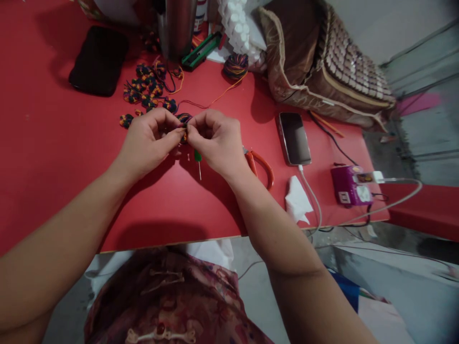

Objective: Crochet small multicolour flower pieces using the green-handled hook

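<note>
My left hand [152, 141] and my right hand [217, 141] meet above the red table, thumbs and forefingers pinched together. Between the fingertips is a small piece of multicoloured yarn [184, 137], dark with orange, mostly hidden by the fingers. Just below it a green-handled tool [198, 155] with a thin metal tip points toward the table's front edge; whether it lies on the table or is held I cannot tell. Beyond the left hand lies a pile of small dark and orange yarn pieces [145, 86]. A strand runs from behind the hands to a yarn ball [235, 65].
Orange-handled scissors or pliers [263, 167] lie partly behind my right forearm. Farther right are a phone [294, 138] on a cable, crumpled white tissue [298, 200] and a purple power box [349, 185]. A dark case [98, 59], metal bottle [179, 28] and brown cushion [322, 62] stand behind.
</note>
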`<state>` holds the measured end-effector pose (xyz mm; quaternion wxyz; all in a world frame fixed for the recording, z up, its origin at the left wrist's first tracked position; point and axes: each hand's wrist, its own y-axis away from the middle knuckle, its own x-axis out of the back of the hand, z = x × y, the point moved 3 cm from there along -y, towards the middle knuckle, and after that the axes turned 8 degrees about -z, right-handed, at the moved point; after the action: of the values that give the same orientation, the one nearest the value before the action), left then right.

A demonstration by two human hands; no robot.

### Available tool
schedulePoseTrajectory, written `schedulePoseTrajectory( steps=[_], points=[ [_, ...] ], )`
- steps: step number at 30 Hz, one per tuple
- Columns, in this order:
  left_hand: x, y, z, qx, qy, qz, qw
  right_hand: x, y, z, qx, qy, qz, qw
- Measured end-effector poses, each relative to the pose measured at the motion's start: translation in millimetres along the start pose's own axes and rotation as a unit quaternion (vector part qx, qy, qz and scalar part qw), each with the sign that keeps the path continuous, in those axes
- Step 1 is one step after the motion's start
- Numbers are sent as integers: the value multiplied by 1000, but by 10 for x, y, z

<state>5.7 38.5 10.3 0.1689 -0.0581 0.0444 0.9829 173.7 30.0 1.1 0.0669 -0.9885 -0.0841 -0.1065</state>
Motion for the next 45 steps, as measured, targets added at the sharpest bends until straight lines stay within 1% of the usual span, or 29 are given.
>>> schedulePoseTrajectory(
  steps=[3, 6, 10, 14, 17, 19, 20, 22, 24, 26, 27, 29, 32, 34, 37, 39, 41, 43, 45],
  points=[
    [5, 2, -21, 7, 32, 4, 999, -2, 4, -38, -6, -38, 8, 999],
    [34, 6, -47, 5, 49, 15, 999, -10, 10, -83, -34, -83, 3, 996],
    [61, 5, -70, -1, 54, 10, 998, 11, 10, -103, -47, -81, 28, 995],
    [74, 2, -75, -21, 26, -1, 999, -3, 0, -49, -45, -67, -2, 997],
    [97, -37, -108, -62, -23, -6, 998, -17, -11, 20, -17, -15, -12, 1000],
    [113, -74, -140, -111, -57, -2, 992, -28, -19, 62, 15, 26, -6, 1000],
    [111, -91, -164, -122, -74, -10, 990, -35, -22, 80, 31, 43, 0, 999],
    [110, -107, -192, -152, -90, -7, 984, -45, -22, 105, 57, 66, 18, 996],
    [104, -98, -191, -161, -88, -3, 983, -47, -19, 119, 71, 75, 37, 994],
    [106, -80, -173, -133, -56, -10, 989, -40, -18, 125, 74, 66, 41, 994],
    [112, -72, -162, -105, -23, -17, 994, -33, -19, 125, 75, 58, 39, 995],
    [129, -64, -150, -28, 72, -36, 996, -12, -21, 116, 77, 48, 34, 995],
    [132, -70, -153, 82, 199, -75, 974, 17, -8, 85, 82, 45, 33, 995],
    [131, -80, -161, 111, 241, -80, 961, 17, 11, 51, 92, 43, 24, 995],
    [134, -90, -179, 109, 271, -64, 954, 6, 36, -18, 113, 30, 9, 993],
    [139, -90, -186, 104, 271, -61, 955, 12, 32, -47, 90, -2, 11, 996],
    [151, -90, -178, 88, 258, -55, 961, 33, 16, -50, 26, -63, 26, 997],
    [161, -91, -158, 66, 243, -41, 967, 43, -2, -40, -51, -140, 22, 989],
    [159, -88, -137, 46, 234, -25, 971, 33, -13, -35, -110, -214, -9, 971]
  ],
)
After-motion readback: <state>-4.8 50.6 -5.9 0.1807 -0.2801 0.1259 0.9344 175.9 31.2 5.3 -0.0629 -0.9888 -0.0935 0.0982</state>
